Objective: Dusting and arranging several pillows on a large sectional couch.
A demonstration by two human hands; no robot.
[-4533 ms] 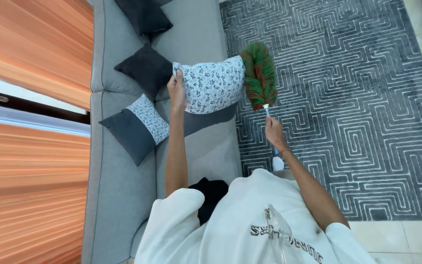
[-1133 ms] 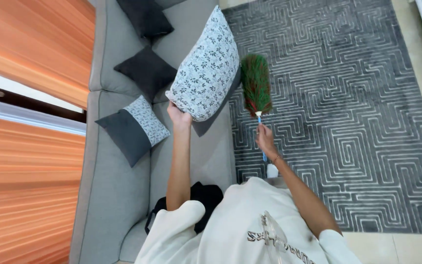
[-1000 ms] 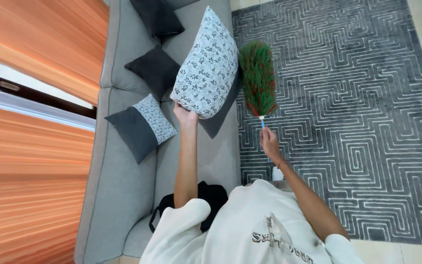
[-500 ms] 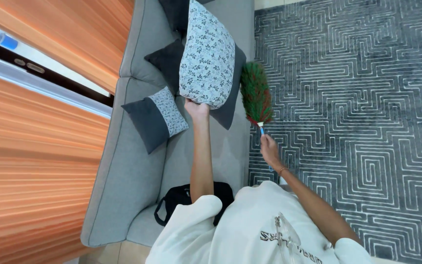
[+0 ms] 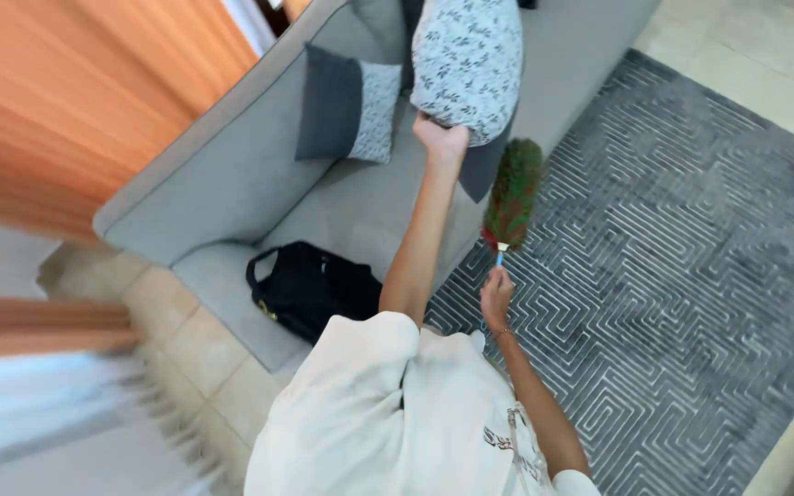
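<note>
My left hand (image 5: 440, 142) grips the bottom edge of a white cushion with a small leaf print (image 5: 468, 60) and holds it lifted above the grey sofa (image 5: 232, 174). A dark grey cushion (image 5: 487, 165) hangs partly behind it. My right hand (image 5: 496, 292) holds the thin handle of a green and red feather duster (image 5: 513, 195), whose head points up beside the sofa's front edge, just below the lifted cushion.
A grey and white cushion (image 5: 346, 106) leans on the sofa back. A black bag (image 5: 310, 287) lies on the sofa seat near me. A grey maze-patterned rug (image 5: 682, 276) covers the tiled floor (image 5: 186, 340) on the right. Orange curtains (image 5: 66, 101) hang on the left.
The view has swung and tilted, so the sofa now runs diagonally. My left hand keeps the patterned cushion raised. The duster stays close to the sofa edge in my right hand.
</note>
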